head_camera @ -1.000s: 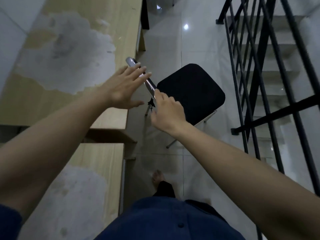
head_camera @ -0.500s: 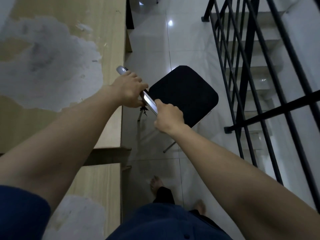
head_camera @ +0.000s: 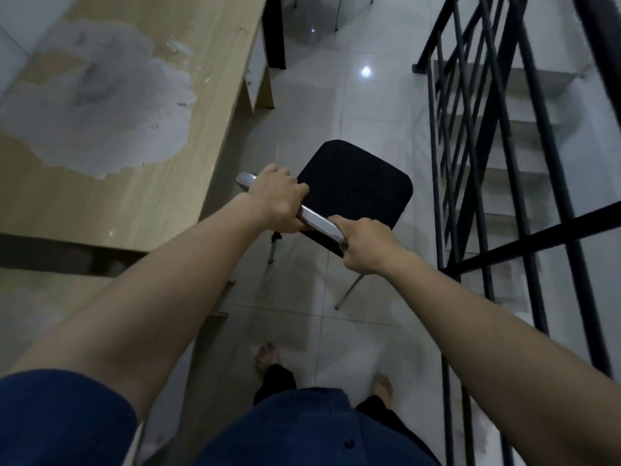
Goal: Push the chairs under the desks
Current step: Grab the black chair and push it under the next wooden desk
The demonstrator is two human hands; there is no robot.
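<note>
A chair with a black padded seat point(head_camera: 356, 193) and thin metal legs stands on the tiled floor, to the right of a long wooden desk point(head_camera: 188, 136) whose top has a large worn grey patch. The chair's shiny metal back rail point(head_camera: 319, 225) runs diagonally across the seat's near side. My left hand point(head_camera: 277, 201) is closed around the rail's left part, and my right hand point(head_camera: 364, 245) grips its right end. The seat sits outside the desk's edge, turned at an angle to it.
A black metal stair railing point(head_camera: 477, 156) with steps behind it runs close along the chair's right. A second desk point(head_camera: 67, 314) lies nearer me on the left, with a gap between the two. My bare feet point(head_camera: 268, 358) stand on the white tiles. Another chair's legs point(head_camera: 336, 11) show at the top.
A second ago my left hand hovered open over the back rail; it has since closed on it. Both hands now hold the rail, and the view has shifted.
</note>
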